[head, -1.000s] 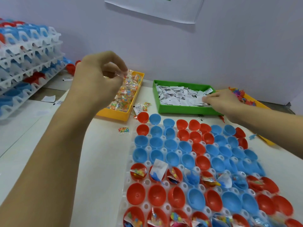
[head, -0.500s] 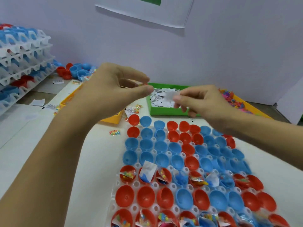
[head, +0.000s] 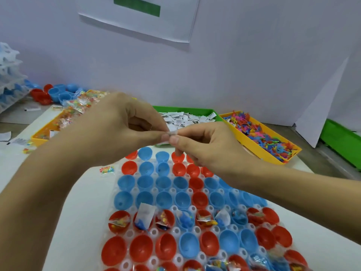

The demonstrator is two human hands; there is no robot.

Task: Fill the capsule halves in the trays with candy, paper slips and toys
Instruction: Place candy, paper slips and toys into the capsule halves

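Risk: loss of the small white paper slip [head: 172, 133] pinched between the fingertips of both hands, left hand [head: 119, 128] and right hand [head: 203, 145], met above the far rows of the white plastic capsule tray [head: 154, 231]. Whether a candy packet is also gripped in the left hand: cannot tell. Both hands clamped on the slip, fingers curled.

Possible faults and causes:
- Slip dropped onto the pale surface [head: 82, 192] or into an already filled half; cause: release before the hands are over an empty half.
- Slip resting across a rim and not inside; cause: flat, light paper. Compare the white slip standing out of a red half [head: 145, 214] in the filled row.
- Neighbouring halves tipped in their sockets; cause: forearms passing low over the tray.
- Row skipped; cause: filled and empty rows alternating near the viewer.

Counts, as visible:
- Hands: two.
- Supply bins: three. Yellow rectangular bin of wrapped candy [head: 42, 132] at left, green bin of paper slips [head: 187, 110] in the middle, yellow bin of small coloured plastic toys [head: 269, 151] at right.
- Stray candy packet [head: 107, 169] on the surface beside the tray: one.
- Filled row across the tray: about eight halves holding contents; a second filled row cut off at the bottom edge.
- Empty red and blue halves: several rows; exact total hidden by the arms.
- Loose capsule halves [head: 56, 93] heaped at far left: too many overlapped to count.
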